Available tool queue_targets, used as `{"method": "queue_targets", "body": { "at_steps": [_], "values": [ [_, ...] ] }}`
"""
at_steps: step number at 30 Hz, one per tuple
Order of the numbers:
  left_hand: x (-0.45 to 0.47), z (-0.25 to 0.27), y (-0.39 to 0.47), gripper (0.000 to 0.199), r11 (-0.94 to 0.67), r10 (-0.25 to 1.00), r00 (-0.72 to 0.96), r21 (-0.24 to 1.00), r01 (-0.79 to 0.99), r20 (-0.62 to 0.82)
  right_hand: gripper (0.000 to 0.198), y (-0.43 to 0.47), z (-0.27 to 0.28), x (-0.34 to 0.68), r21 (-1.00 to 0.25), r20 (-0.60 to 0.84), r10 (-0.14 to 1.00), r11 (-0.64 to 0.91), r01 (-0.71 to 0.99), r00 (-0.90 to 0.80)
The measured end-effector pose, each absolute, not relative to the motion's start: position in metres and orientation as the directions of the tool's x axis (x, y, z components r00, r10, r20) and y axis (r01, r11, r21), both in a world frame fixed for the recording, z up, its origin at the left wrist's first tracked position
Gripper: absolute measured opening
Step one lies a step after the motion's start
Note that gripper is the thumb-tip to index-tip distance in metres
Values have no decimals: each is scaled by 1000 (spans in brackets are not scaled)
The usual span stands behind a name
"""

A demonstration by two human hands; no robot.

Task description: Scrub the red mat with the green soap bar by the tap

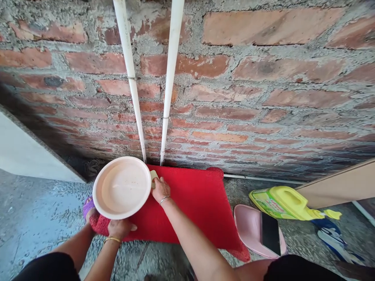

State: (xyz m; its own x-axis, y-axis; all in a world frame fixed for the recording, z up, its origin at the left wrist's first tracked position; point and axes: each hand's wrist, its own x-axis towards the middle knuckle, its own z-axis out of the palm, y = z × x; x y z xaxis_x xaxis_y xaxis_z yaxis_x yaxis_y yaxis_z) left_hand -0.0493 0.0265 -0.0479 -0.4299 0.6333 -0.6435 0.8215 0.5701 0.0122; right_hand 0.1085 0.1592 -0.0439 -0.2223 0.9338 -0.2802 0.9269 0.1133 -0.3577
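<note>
A round, pale pink basin (124,187) is above the left end of a red cloth-covered bench or board (196,203). Its inside shows a few small specks; whether it holds water I cannot tell. My left hand (120,229) grips the basin from below at its near side, thumb out to the right, the other fingers hidden under it. Beside the basin's right rim, my right hand (161,190) is closed around a pale yellow bar (154,177) that looks like soap. Knitted red fabric (99,225) covers the bench's near left corner.
A pink plastic stool or tub (247,224) carries a black phone (270,233) at right. A yellow detergent bottle (281,201) lies beyond it, near a blue-and-white shoe (336,240). Two white pipes (170,78) run down the brick wall (249,70). A purple sandal (88,206) is at left.
</note>
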Motion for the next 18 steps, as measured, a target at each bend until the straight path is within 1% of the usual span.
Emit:
{"method": "queue_targets", "body": {
  "at_steps": [3,7,12,16,18],
  "values": [
    [-48,-43,26,53,548,602,-394,0,836,-695,37,163,-40,132,-299,-295,937,96,949,-188],
    [-47,-38,26,50,524,596,-377,-11,851,-709,40,172,-29,200,-216,-317,948,-32,976,-39],
    [-49,-43,24,58,524,609,-378,-4,852,-697,39,175,-25,311,-140,-324,923,-263,954,207],
    [-48,-40,25,55,480,607,-344,-15,877,-716,41,163,-21,387,-120,-337,829,-509,852,447],
    [-46,-36,26,54,463,609,-329,-13,886,-722,41,154,-17,408,-115,-322,782,-592,798,534]
  ]
}}
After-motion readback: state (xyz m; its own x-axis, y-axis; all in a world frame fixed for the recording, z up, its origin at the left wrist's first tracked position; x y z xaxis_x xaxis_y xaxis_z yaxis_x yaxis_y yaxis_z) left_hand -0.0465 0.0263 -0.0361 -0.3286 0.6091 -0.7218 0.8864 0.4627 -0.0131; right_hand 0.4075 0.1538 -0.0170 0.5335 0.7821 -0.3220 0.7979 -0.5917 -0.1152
